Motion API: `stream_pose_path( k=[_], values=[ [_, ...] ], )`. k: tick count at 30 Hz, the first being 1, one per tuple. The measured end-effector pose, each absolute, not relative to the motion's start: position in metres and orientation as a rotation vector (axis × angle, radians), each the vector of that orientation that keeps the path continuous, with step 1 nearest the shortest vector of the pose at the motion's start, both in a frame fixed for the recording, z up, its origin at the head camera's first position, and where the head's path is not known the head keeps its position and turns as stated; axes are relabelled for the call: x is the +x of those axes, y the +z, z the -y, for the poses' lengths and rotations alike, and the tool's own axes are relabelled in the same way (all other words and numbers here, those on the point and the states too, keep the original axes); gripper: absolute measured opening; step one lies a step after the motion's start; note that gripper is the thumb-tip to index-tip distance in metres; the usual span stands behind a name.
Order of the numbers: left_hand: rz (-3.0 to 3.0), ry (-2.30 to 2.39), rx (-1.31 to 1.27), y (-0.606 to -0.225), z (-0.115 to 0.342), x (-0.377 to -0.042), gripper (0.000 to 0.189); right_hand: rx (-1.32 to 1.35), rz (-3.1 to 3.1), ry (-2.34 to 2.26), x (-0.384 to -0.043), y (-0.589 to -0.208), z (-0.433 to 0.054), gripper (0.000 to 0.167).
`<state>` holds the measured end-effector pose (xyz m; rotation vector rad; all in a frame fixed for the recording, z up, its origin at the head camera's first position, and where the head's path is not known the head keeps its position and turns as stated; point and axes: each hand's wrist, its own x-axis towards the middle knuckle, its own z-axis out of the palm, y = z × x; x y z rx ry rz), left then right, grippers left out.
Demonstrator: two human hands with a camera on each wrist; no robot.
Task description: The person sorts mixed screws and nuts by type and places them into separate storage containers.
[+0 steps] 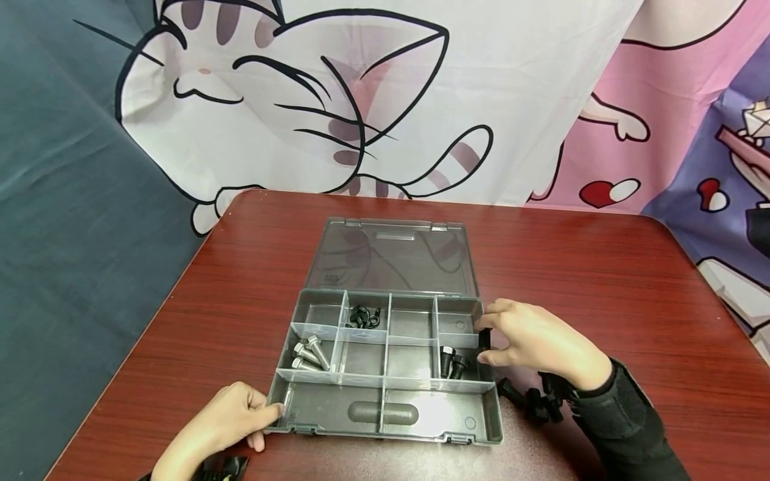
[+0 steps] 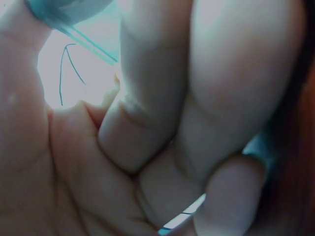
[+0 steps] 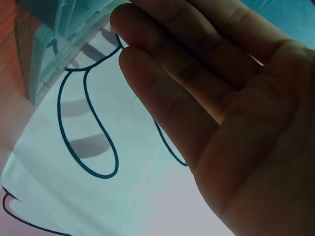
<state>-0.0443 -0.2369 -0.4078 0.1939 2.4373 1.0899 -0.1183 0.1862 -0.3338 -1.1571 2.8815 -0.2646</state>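
Note:
A grey translucent compartment box [image 1: 361, 384] lies on the table with its lid folded back. My left hand [image 1: 237, 411] grips its front left corner, thumb on the rim; the left wrist view shows the curled fingers [image 2: 152, 88] close up. My right hand [image 1: 535, 337] is at the box's right wall, with a dark bolt [image 1: 484, 339] between thumb and fingers, partly hidden. In the right wrist view the other fingers [image 3: 167, 108] stretch toward the box edge. Black bolts [image 1: 452, 363] sit in the right middle compartment, silver bolts [image 1: 311, 354] in the left one, small black pieces [image 1: 363, 317] in a back compartment.
Several loose black bolts [image 1: 535, 404] lie on the red-brown table [image 1: 601, 267] beside the box, beneath the right forearm. The lid [image 1: 394, 257] lies toward the back. A cat-print cloth [image 1: 511, 80] hangs behind the table. A dark object [image 1: 225, 467] is near the left wrist.

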Motion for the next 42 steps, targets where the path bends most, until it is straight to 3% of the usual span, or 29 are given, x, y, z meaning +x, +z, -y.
stream_pose_path(
  k=[14, 25, 42],
  values=[
    [-2.422, 1.092, 0.180, -0.408, 0.237, -0.044, 0.042, -1.225, -2.871, -0.259, -0.116, -0.332, -0.180, 0.036],
    [-2.417, 1.107, 0.183, -0.408, 0.237, -0.044, 0.041, -1.204, -2.934, -0.305, -0.116, -0.326, -0.191, 0.058],
    [-2.408, 1.108, 0.181, -0.408, 0.238, -0.045, 0.043, -1.056, -2.925, -0.287, -0.115, -0.328, -0.205, 0.059]
  ],
)
